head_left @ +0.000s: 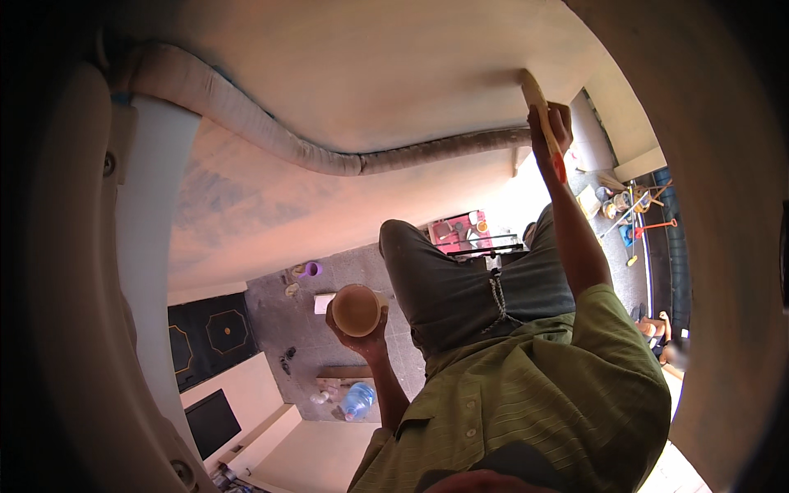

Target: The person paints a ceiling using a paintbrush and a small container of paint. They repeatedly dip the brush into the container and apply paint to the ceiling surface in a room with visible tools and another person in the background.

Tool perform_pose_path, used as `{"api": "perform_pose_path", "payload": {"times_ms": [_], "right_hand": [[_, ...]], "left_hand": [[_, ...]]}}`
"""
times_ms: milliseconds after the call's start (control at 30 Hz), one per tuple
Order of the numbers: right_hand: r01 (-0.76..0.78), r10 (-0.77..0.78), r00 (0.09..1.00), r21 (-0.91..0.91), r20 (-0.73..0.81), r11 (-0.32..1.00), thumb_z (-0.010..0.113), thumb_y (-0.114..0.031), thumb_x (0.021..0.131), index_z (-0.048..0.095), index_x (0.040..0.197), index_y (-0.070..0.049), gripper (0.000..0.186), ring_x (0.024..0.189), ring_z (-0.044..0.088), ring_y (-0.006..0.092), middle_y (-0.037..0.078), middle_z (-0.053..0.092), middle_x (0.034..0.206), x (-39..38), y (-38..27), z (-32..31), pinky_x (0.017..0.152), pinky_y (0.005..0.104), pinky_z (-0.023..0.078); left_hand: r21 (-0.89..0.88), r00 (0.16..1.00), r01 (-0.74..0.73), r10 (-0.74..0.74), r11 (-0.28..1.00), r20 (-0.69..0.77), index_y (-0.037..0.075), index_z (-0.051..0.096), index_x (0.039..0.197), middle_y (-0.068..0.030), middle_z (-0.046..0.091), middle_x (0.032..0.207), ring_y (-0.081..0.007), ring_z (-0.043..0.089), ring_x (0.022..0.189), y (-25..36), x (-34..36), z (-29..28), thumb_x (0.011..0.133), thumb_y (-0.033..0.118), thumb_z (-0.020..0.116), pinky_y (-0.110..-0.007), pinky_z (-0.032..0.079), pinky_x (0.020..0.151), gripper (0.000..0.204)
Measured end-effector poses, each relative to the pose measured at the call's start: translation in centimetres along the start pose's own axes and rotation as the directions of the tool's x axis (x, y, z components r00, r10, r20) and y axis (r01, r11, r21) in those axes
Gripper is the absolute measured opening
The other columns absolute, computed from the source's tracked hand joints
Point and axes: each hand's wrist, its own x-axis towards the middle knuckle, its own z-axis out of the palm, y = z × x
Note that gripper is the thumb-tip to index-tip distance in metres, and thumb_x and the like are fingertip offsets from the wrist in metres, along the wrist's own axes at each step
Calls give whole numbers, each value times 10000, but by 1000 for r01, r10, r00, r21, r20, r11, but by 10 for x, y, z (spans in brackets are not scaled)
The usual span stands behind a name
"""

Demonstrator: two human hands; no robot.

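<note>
My left hand (371,340) is wrapped round a round, tan-coloured cup (357,311) and holds it out at waist height, its mouth facing up. What lies inside the cup is hard to make out. My right hand (560,123) is raised and closed round a paintbrush (535,97) with a pale upper part and a red-orange handle end. The brush's far end is at the pale, patchily coated surface (394,74) above; a dark smudge or shadow lies beside it. Whether it touches cannot be told for sure.
A wrapped pipe (288,144) runs along the patchy wall. Far below on the grey floor are a purple bucket (312,269), a blue water bottle (358,400) and a red tray-like platform (460,232) with small containers. Tools and another person (657,333) are at the right.
</note>
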Motion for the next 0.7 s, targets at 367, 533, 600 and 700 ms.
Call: {"api": "perform_pose_path", "payload": {"times_ms": [367,533,600,700], "right_hand": [[-134,-84,939,581,333,803,731,-144,867,605,860,-45,160,757,654,300,136,618,1003,-76,-202,146,622,387,539],[-218,-122,897,665,425,714,707,-95,855,594,905,-63,127,838,641,310,119,592,993,-72,-255,190,666,392,558],[-226,-122,884,642,451,733,697,-101,858,604,958,-71,139,874,647,316,110,602,1024,-72,-244,197,705,390,570],[-90,-212,873,572,439,815,679,-62,819,617,1072,-91,262,858,665,335,104,572,1138,-75,-209,186,695,402,574]], "left_hand": [[56,1000,18,-17,998,-20,45,460,1339,-123,528,1246,-291,546,1142,-9,-10,-12,587,276,951,-448,466,988,927],[82,998,33,-29,996,-55,46,484,1337,-97,539,1260,-278,553,1142,-16,-22,-23,570,133,937,-444,513,975,895],[53,998,52,-50,997,-44,43,468,1334,-117,535,1252,-291,553,1136,-20,-20,-22,577,255,952,-452,485,980,923],[94,997,57,-52,994,-55,39,457,1333,-127,536,1245,-299,555,1130,-19,-22,-28,582,322,958,-458,475,975,947]]}}
